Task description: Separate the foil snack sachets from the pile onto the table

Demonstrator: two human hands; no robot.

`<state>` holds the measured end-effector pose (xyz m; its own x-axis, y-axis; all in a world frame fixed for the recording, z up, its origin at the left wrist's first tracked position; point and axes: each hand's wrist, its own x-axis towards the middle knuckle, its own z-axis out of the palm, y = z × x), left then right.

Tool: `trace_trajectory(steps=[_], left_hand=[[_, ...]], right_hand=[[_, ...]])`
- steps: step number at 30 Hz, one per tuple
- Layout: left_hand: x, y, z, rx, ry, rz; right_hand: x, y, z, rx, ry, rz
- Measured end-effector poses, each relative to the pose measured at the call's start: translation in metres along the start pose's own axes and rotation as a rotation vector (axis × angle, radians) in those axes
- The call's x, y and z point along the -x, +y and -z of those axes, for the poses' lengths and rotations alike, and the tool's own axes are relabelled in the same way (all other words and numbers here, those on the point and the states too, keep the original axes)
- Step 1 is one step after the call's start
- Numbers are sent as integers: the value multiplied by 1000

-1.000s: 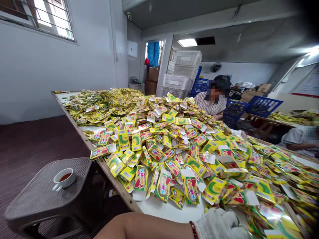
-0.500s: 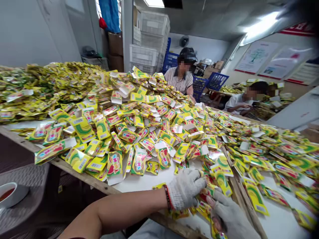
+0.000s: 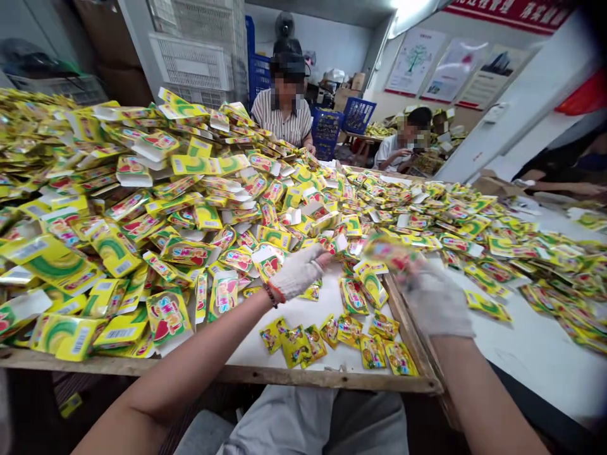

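Observation:
My right hand [image 3: 439, 303], in a white work glove and smeared by motion, holds a small yellow printed box [image 3: 391, 253] above the wooden divider. My left hand [image 3: 301, 272], gloved with the fingertips bare, reaches over the near side of the box pile. Its fingers stretch to the right beside a box with a white flap [image 3: 268, 260], with nothing visible in them. Below it, several small yellow sachets [image 3: 294, 346] lie loose on the white tabletop [image 3: 246, 344]. Two boxes [image 3: 353, 296] lie close to the divider, between my hands.
A large heap of yellow boxes [image 3: 190, 208] covers the table's left and middle. A wooden edge strip [image 3: 327, 377] runs along the front, and a wooden divider [image 3: 412, 328] splits the table. More boxes [image 3: 559, 303] lie right. Two people [image 3: 284, 114] sit beyond; blue crates [image 3: 327, 129] stand behind.
My hands have moved apart: the left up and leftward to the pile, the right up over the divider with a box. The view has swung right, and the sachets by the front edge are uncovered.

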<state>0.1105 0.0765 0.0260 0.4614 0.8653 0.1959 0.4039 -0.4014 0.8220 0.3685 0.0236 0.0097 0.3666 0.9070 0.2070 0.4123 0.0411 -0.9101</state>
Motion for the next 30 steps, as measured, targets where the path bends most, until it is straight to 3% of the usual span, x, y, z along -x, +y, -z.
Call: trace_trajectory(steps=[3,5,8,9,13,16,20,30], left_hand=[[4,-8,12,-363,-65,119],[9,-17,4,-563,-123,199],[14,-31,-15,-689,-105,256],[14,-34,-20,-719,-97,269],[13,-41,-24,-830,-86,312],[14,-43,-20,-889,-101,307],[19,-44,-22,-894,-130,257],[4,-60,-22,-615,-204,115]], right_hand=[[-8,11,12,-503,284,-25],[-1,16,-1,-595,215,-100],[16,16,-48,-66,-261,-150],[19,15,-67,26,-339,-148],[9,10,-136,228,-401,-84],[-10,7,-161,326,-407,-52],[-19,9,-158,386,-420,-63],[22,20,-94,173,-331,-175]])
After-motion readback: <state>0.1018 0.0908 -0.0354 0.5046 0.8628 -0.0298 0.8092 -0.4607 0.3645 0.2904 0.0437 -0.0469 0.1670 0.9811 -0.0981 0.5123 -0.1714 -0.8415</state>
